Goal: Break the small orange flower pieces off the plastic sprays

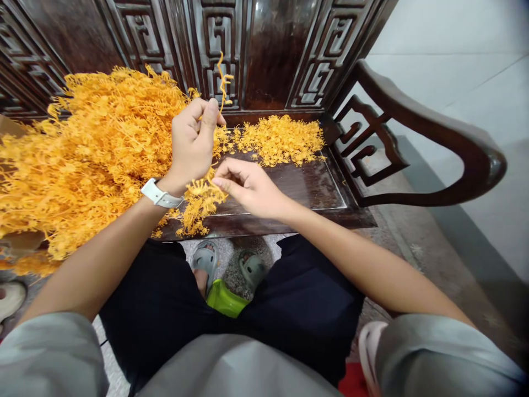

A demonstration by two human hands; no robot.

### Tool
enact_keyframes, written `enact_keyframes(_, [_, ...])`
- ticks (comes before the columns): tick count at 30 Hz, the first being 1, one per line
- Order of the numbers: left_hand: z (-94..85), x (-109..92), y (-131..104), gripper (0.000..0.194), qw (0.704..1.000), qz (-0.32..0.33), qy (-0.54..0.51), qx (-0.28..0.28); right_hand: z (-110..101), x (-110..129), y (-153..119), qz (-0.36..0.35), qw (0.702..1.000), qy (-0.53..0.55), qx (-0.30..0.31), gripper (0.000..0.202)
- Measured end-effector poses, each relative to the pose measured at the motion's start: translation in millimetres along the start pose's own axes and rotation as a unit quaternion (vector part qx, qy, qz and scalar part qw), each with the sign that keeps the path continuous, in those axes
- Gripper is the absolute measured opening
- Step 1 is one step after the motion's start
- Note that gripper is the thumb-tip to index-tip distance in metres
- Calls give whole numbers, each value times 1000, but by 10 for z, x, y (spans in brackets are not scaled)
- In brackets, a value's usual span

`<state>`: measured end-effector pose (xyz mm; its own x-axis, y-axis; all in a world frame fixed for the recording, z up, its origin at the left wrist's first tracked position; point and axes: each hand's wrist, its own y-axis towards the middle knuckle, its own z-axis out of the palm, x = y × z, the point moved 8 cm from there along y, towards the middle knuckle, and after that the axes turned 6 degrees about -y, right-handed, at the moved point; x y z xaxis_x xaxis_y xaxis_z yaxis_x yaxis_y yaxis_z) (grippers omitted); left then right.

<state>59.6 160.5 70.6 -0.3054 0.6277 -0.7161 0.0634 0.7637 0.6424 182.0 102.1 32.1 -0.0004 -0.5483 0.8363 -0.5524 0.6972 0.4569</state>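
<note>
My left hand (192, 138), with a white watch band at its wrist, is closed in a pinch round a thin orange plastic stem (223, 82). The stem's upper end, with short side stubs, sticks up above the fist. Lower and to the right, my right hand (252, 187) has thumb and forefinger pressed together at a cluster of orange plastic sprigs (202, 201). Whether this cluster joins the stem is hidden behind the left hand. A large heap of orange plastic sprigs (111, 143) lies left of my left hand.
A smaller pile of short orange pieces (285, 140) lies on the dark wooden bench seat (297, 187) at the back right. The carved backrest (273, 49) rises behind, and a curved armrest (454, 160) bounds the right. Below my knees is a bright green object (226, 299).
</note>
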Motion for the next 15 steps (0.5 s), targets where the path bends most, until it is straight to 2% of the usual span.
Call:
enact_keyframes(2, [-113,23,10,63,997,33,43,-48,-126,139,-18,-55,997,-36,-48,40])
enact_keyframes(4, [-193,130,33,62,994,49,64,-74,-176,310,-57,-106,990,-69,-60,34])
enact_keyframes(7, [-284,409,123,59,994,48,70,-70,-51,609,-131,-149,988,-44,9,27])
enact_keyframes(9, [-361,612,206,57,993,38,100,-56,159,833,-192,-154,980,41,121,25])
enact_keyframes(10, [-414,710,245,58,991,26,118,-54,299,943,-246,-152,962,90,209,25])
enact_keyframes(11, [-487,796,278,60,989,13,129,-66,432,1034,-326,-143,930,134,310,25])
enact_keyframes(13, [-642,907,317,67,986,-12,128,-108,562,1092,-533,-110,840,181,500,24])
enact_keyframes(14, [-700,931,324,70,984,-21,120,-127,529,1042,-618,-86,797,187,568,24])
enact_keyframes(15, [-736,936,327,74,984,-25,112,-139,433,947,-643,-60,774,194,599,26])
